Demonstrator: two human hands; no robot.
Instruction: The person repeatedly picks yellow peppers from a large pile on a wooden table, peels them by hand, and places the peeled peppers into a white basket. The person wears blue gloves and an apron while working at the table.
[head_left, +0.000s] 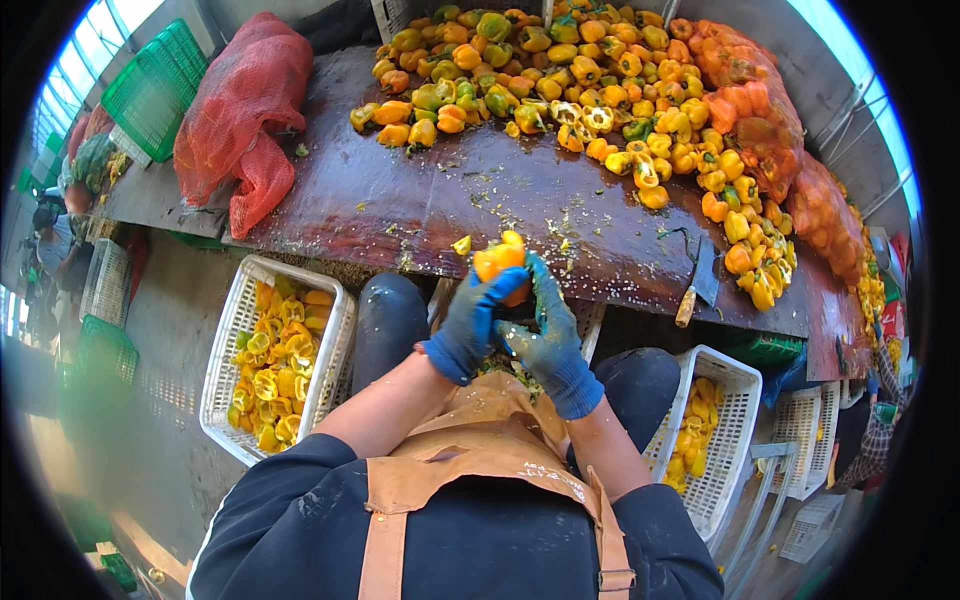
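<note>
Over the near edge of the table, my left hand (466, 324), in a blue glove, grips an orange bell pepper (498, 259). My right hand (553, 346) wears a wet, stained blue glove. Its fingers rise along the pepper's right side, and its thumb stands apart, pointing at my left hand. Whether the right hand bears any of the pepper's weight or hides a small tool cannot be made out. A small yellow pepper scrap (463, 245) lies just beyond the left hand. Loose seeds dot the dark tabletop (420, 187).
Whole peppers (585, 71) heap along the table's far side, beside filled orange mesh sacks (757, 112). A cleaver (703, 274) lies at right. White crates of cut peppers flank my knees, left (217, 390) and right (731, 450). A red mesh sack (259, 90) rests at left.
</note>
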